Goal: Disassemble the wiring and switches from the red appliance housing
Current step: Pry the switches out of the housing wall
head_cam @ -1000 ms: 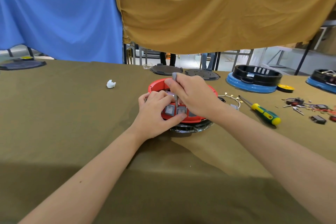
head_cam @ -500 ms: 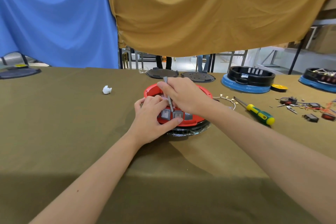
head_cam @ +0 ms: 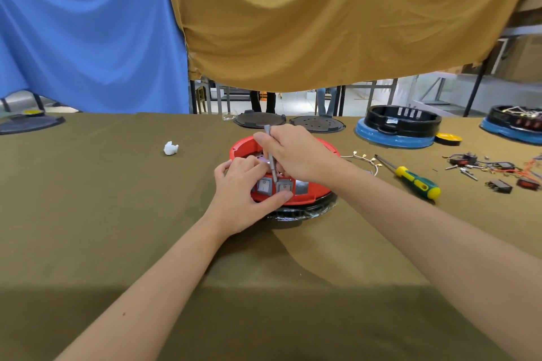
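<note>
The round red appliance housing (head_cam: pixel 315 195) sits on a black base at the middle of the table. Two grey rocker switches (head_cam: pixel 284 186) show in its front wall. My left hand (head_cam: pixel 245 195) grips the housing's front, thumb under the switches and fingers over the rim. My right hand (head_cam: pixel 296 151) holds a thin grey tool (head_cam: pixel 271 155) nearly upright, its tip down between the two switches. The housing's inside is mostly hidden by both hands.
To the right lie loose wires with terminals (head_cam: pixel 363 160), a green-yellow screwdriver (head_cam: pixel 416 180) and removed switches and wires (head_cam: pixel 492 174). Black-blue housings (head_cam: pixel 396 129) and two dark discs (head_cam: pixel 259 119) stand at the back. A white scrap (head_cam: pixel 170 148) lies left.
The view has shifted slightly. My right hand and the grey tool stay at the switches, with the tool's tip still between them; my left hand keeps its grip.
</note>
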